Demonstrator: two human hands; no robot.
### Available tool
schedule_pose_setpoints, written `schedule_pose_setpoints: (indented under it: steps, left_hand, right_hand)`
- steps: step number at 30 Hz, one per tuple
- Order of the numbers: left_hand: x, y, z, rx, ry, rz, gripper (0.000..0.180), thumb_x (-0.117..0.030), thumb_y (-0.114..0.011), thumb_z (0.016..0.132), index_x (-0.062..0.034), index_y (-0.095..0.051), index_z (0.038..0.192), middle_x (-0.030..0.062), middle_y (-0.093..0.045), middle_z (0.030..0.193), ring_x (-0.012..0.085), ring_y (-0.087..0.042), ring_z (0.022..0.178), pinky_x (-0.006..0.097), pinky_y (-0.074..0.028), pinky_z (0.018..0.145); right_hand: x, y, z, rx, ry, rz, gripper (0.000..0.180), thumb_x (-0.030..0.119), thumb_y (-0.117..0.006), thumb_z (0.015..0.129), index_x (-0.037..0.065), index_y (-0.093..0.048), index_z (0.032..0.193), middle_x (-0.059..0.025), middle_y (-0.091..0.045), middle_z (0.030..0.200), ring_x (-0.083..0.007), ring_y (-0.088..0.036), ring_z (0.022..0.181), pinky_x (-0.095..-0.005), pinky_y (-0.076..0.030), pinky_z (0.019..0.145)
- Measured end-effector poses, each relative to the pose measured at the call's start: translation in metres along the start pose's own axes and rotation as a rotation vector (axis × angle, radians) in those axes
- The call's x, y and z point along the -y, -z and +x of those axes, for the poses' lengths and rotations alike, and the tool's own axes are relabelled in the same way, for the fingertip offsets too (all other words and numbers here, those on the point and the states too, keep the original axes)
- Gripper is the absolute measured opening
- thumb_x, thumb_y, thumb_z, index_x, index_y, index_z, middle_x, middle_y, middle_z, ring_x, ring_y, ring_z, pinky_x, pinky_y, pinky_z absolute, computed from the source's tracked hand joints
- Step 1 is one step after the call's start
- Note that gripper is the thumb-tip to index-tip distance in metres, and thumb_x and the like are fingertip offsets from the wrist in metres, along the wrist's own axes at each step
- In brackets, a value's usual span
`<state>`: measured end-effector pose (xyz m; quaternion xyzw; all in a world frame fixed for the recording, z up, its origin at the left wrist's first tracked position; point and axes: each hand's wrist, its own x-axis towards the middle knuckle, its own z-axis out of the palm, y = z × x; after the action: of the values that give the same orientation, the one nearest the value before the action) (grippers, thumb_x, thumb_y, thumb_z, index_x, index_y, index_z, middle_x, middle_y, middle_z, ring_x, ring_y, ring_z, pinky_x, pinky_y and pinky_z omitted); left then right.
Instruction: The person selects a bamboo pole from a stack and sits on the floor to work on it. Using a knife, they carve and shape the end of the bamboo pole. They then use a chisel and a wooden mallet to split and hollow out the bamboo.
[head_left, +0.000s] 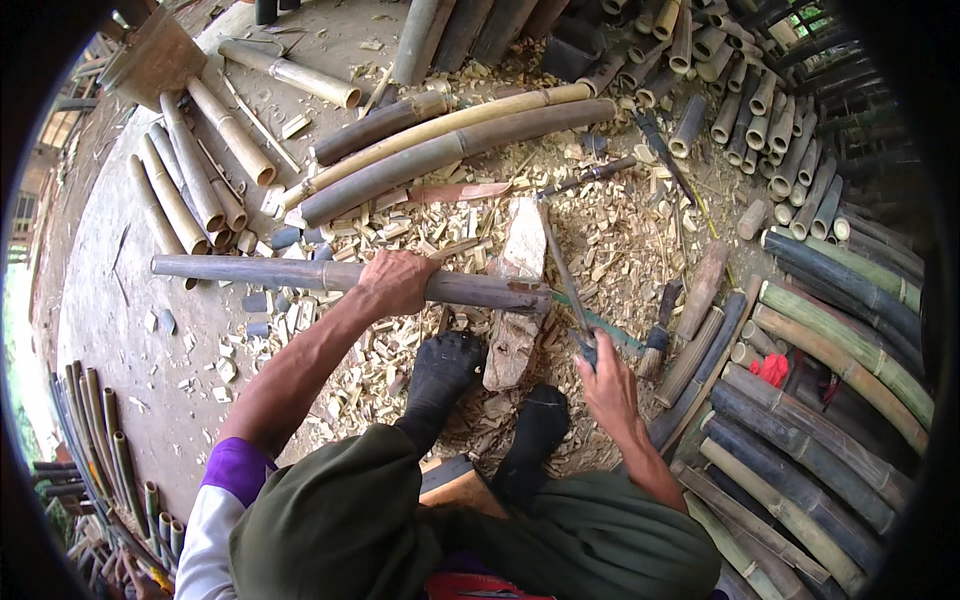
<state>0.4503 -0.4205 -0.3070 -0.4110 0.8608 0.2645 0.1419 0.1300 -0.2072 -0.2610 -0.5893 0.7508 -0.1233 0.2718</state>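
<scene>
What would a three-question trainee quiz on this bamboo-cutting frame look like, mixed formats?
1. True or false: the left hand grips the bamboo pole.
2. The right hand holds: A) saw B) hammer C) nothing.
3. Fill in: the pole's cut end rests on a ____ block.

Key: 1 true; 2 A; 3 wooden.

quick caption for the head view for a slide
Left hand steadies a bamboo pole on a wooden block while the right hand grips a saw.
</scene>
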Motion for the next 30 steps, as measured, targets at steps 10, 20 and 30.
schedule_pose_setpoints:
  steps: [10,20,30]
  left_hand:
    - [0.002,-0.007,0.005,-0.084,-0.006,0.053,0.033,-0.014,-0.07,0.075,-0.0154,-0.073,0.108,0.0125,-0.073,0.077,0.033,-0.074,0.073,0.048,-0.057,0.068]
    - [-0.005,-0.011,0.009,-0.102,-0.002,0.072,0.03,-0.012,-0.069,0.074,-0.0138,-0.074,0.104,0.0116,-0.073,0.079,0.0304,-0.074,0.076,0.047,-0.055,0.067]
    - [-0.001,-0.008,0.009,-0.085,-0.008,0.075,0.032,-0.014,-0.071,0.075,-0.0152,-0.076,0.107,0.0106,-0.074,0.081,0.0284,-0.074,0.075,0.043,-0.059,0.066]
  right_hand:
    - [0.007,-0.025,0.045,0.101,0.056,-0.27,0.031,0.019,-0.066,0.1,-0.001,-0.048,0.114,-0.0289,-0.065,0.094,-0.0444,-0.069,0.074,-0.0521,-0.056,0.059]
    - [0.006,-0.018,0.036,-0.069,0.276,-0.252,0.028,0.018,-0.063,0.101,0.0,-0.045,0.115,-0.028,-0.065,0.094,-0.0472,-0.07,0.081,-0.0524,-0.056,0.06]
    - [0.013,-0.018,0.037,-0.139,0.393,-0.222,0.021,0.009,-0.062,0.1,-0.001,-0.046,0.11,-0.0178,-0.063,0.077,-0.0265,-0.065,0.057,-0.0383,-0.054,0.044]
